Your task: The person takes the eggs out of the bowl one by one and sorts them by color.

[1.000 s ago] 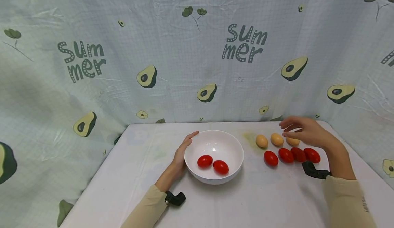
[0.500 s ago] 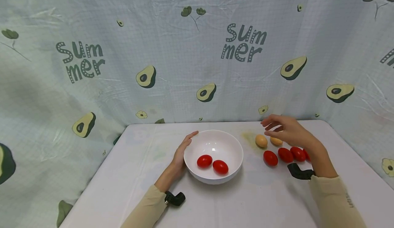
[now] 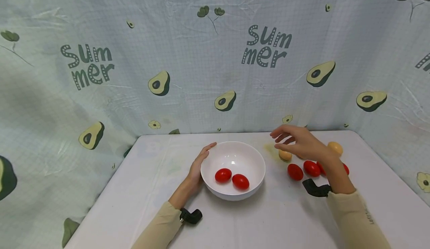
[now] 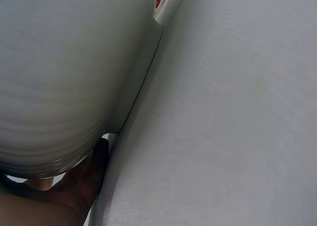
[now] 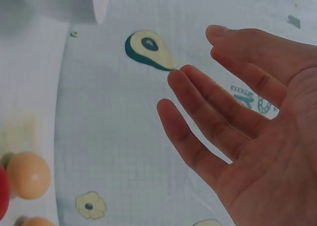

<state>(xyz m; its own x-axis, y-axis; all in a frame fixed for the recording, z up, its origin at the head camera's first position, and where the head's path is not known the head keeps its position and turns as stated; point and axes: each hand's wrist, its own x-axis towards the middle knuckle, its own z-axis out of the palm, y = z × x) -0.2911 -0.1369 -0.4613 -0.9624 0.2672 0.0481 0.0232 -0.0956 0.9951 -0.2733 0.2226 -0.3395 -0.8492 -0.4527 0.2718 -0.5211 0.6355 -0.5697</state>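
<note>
A white bowl [image 3: 248, 155] stands in the middle of the table with two glossy red eggs, one at the left [image 3: 223, 175] and one at the right [image 3: 240, 181], inside it. My left hand [image 3: 198, 168] rests along the bowl's left side, its fingers reaching up to the rim. My right hand [image 3: 299, 140] hovers to the right of the bowl, above the tan eggs; its fingers are loosely bent. In the right wrist view nothing lies between those fingers [image 5: 198, 117]. One tan egg [image 3: 285, 155] shows below the fingertips, and another is mostly hidden behind the hand.
A third tan egg [image 3: 335, 147] lies behind the right wrist. In front is a row of several red eggs [image 3: 295, 172], partly covered by the right forearm. A printed cloth [image 3: 188, 73] hangs behind the white table [image 3: 268, 223].
My right hand has moved left over the tan eggs, holding nothing, which uncovers the far-right tan egg. My left hand and the bowl have stayed in place.
</note>
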